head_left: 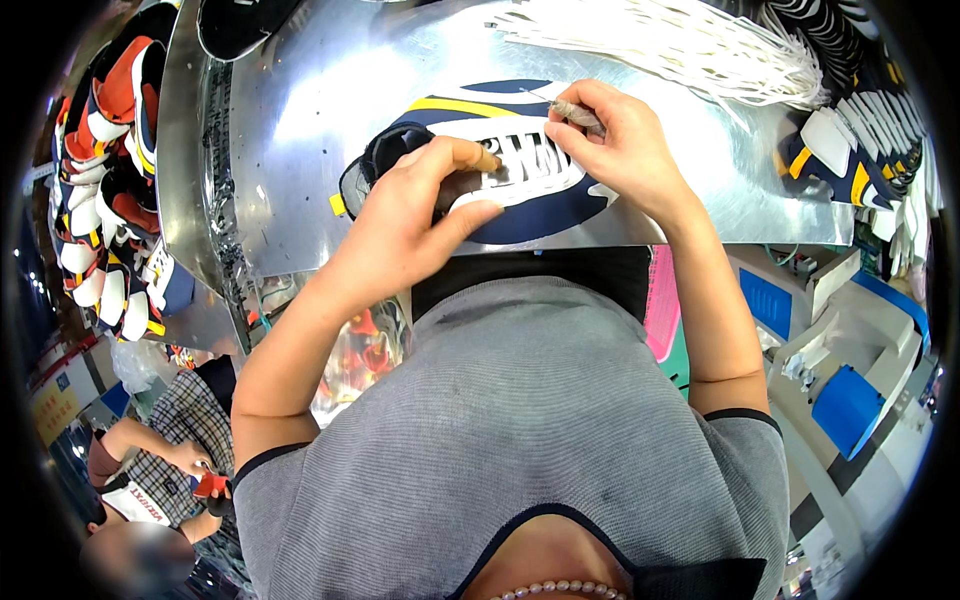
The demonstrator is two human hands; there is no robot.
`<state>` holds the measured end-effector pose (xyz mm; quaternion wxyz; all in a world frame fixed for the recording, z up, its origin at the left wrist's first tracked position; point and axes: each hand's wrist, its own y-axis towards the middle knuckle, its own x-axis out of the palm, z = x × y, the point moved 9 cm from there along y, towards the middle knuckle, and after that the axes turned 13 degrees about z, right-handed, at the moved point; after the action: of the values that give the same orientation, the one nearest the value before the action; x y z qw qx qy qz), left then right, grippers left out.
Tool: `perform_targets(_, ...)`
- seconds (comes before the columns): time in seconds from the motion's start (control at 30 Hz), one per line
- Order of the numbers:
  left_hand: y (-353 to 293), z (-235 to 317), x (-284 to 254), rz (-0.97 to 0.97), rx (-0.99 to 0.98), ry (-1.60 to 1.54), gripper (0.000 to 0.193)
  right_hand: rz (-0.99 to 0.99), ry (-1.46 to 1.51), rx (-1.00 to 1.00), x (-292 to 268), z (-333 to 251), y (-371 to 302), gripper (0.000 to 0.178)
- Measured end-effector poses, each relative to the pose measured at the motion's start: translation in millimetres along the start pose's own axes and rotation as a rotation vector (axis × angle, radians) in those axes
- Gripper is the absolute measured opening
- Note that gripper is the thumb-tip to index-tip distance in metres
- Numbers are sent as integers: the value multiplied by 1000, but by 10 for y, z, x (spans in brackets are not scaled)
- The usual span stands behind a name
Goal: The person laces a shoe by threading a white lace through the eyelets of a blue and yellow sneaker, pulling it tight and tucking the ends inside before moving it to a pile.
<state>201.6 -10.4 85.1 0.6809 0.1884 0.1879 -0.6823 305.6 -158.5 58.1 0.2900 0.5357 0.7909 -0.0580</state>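
Note:
A navy, white and yellow shoe upper (545,222) lies flat on the metal table in front of me, its dark padded collar to the left. White lace (530,158) crosses the eyelet area in several rows. My left hand (400,215) grips the upper near the tongue, thumb on the near side and fingers at the far side of the opening. In my right hand (635,145) is a slim hooked tool (578,114) with a wrapped, greyish handle, pinched between thumb and fingers. Its thin metal tip points left, over the far eyelet row.
Loose white laces (670,45) spread across the far side of the metal table (330,100). Stacked uppers (850,150) stand at the right edge; more shoe uppers (110,190) pile up at left. A co-worker (165,450) handles a red piece at lower left. A blue bin (848,408) is at right.

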Motion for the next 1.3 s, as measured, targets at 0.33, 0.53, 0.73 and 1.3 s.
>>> perform_targets(0.33,13,-73,8,-96,-113,-91,22,79,-169,-103,79,-1,-58,16)
perform_targets(0.53,-1253,-58,-501,785,323,228,57,201,-168,-139,-105,-91,-161,15)
perform_targets(0.73,-928,-646,208,374,-629,-1240,51,291,101,-64,38,-244,8,11)
perform_targets(1.3,2194,-2041,-2765,978,344,754,32,38,257,329,123,73,69,14)
